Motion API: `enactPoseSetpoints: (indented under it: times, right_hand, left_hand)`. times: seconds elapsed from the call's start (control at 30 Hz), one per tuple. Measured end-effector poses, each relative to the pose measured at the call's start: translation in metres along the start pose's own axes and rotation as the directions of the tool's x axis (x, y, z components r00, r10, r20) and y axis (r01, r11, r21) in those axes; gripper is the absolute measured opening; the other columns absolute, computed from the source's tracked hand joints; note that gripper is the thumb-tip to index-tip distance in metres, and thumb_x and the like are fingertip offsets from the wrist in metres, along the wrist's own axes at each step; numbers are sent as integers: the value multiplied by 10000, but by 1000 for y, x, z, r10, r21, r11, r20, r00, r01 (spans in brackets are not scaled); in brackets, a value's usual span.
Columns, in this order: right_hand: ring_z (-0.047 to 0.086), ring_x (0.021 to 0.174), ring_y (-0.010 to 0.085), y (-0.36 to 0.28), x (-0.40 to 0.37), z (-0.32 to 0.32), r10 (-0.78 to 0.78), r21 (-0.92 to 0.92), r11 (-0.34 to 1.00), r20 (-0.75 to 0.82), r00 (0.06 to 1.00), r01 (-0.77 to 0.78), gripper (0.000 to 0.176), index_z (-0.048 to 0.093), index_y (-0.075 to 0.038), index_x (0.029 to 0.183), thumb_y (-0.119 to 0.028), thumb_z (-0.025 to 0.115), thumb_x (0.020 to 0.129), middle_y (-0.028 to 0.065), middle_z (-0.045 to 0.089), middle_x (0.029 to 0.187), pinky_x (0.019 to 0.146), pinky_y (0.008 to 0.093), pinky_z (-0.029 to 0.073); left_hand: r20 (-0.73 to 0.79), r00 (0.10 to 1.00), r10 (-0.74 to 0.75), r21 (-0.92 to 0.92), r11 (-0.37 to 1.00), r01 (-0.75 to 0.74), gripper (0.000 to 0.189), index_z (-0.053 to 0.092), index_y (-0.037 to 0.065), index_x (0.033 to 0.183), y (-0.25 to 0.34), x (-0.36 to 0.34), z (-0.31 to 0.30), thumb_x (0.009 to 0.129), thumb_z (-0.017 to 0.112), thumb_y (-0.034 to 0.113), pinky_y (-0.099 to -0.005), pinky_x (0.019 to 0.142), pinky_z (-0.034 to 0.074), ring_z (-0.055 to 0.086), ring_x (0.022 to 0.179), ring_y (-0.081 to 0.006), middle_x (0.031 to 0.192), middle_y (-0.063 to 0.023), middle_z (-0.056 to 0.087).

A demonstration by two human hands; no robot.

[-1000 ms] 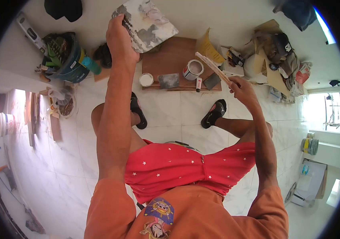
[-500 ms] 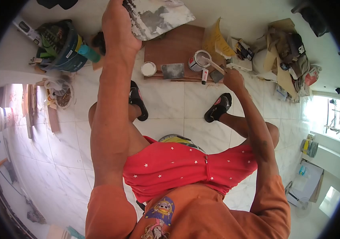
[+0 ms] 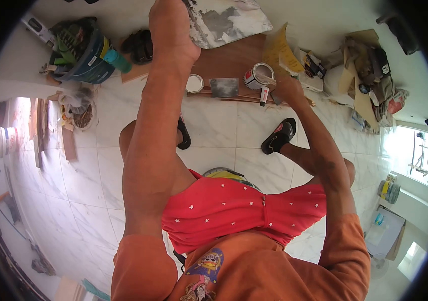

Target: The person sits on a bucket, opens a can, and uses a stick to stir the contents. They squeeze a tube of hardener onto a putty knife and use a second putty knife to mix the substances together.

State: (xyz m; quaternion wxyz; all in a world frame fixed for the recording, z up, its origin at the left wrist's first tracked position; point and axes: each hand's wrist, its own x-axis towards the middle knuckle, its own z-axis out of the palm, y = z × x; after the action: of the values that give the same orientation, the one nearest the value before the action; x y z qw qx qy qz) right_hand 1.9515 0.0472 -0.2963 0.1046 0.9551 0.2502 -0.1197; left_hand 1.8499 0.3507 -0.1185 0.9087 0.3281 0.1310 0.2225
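At the top, my left hand [image 3: 170, 27] grips a flat plate [image 3: 231, 21] smeared with white and grey putty; the fingers are mostly out of view. My right hand [image 3: 289, 90] is closed around a pale stick [image 3: 269, 80], whose far end reaches the mouth of an open can [image 3: 259, 75]. The can holds a greyish-white paste and stands on a brown board [image 3: 224, 61]. Around it lie a round white lid [image 3: 194, 84], a grey flat plate [image 3: 224, 87] and a small white tube [image 3: 264, 96] with a dark cap.
A yellow sheet [image 3: 281, 50] stands behind the can. On the left is a blue tub [image 3: 93, 67] of tools, beside a turquoise bottle [image 3: 118, 61]. Cardboard and cloth items [image 3: 367, 75] are piled at right. My feet in black shoes [image 3: 279, 135] rest on white tiles.
My left hand and the plate have shifted right in view, with the whole scene shifting slightly. My right hand has moved closer to the can, and less of the stick shows.
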Motion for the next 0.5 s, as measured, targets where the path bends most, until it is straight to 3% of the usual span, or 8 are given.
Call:
enactPoseSetpoints:
  times: [0.13, 0.23, 0.33, 0.43, 0.5]
  right_hand:
    - [676, 923, 388, 23, -7, -14, -37, 53, 998, 7, 999, 36, 257, 722, -89, 1016, -199, 582, 831, 199, 702, 974, 822, 475, 540]
    - [671, 894, 391, 41, -14, -18, -74, 189, 978, -95, 993, 91, 266, 733, -92, 1020, -215, 584, 838, 210, 694, 925, 806, 471, 538]
    - [660, 907, 400, 63, -8, -16, -115, 202, 972, -39, 993, 121, 355, 740, -201, 1095, -213, 526, 812, 201, 694, 943, 824, 482, 532]
    - [689, 809, 352, 71, -12, -19, -139, 259, 954, -57, 989, 149, 328, 750, -134, 1035, -208, 520, 813, 214, 694, 857, 755, 458, 541]
    - [669, 690, 277, 69, -17, -21, 19, 488, 871, 72, 997, -51, 271, 728, -59, 935, -200, 529, 816, 183, 674, 757, 664, 410, 527]
  left_hand:
    - [-2, 1000, 16, -2, 1000, -16, 339, 610, 6, 1131, 2, -2, 2, 988, 499, 293, -305, 712, 601, 697, 790, -189, 981, -91, 692]
    - [-9, 1000, 15, -9, 1000, -15, 346, 607, 6, 1140, 1, -3, 3, 993, 498, 300, -306, 705, 603, 696, 790, -188, 981, -88, 689]
    - [-18, 1000, 6, -21, 1000, -7, 345, 607, 7, 1143, 3, -2, 3, 995, 495, 298, -302, 693, 602, 695, 786, -187, 977, -84, 686]
    - [-27, 1000, 3, -41, 999, -4, 343, 607, 7, 1141, 4, -2, 1, 994, 492, 295, -295, 679, 599, 694, 780, -185, 975, -80, 685]
    - [-42, 999, 0, -25, 1000, -1, 342, 607, 7, 1140, 6, 0, -2, 993, 492, 294, -295, 676, 598, 693, 779, -184, 976, -80, 685]
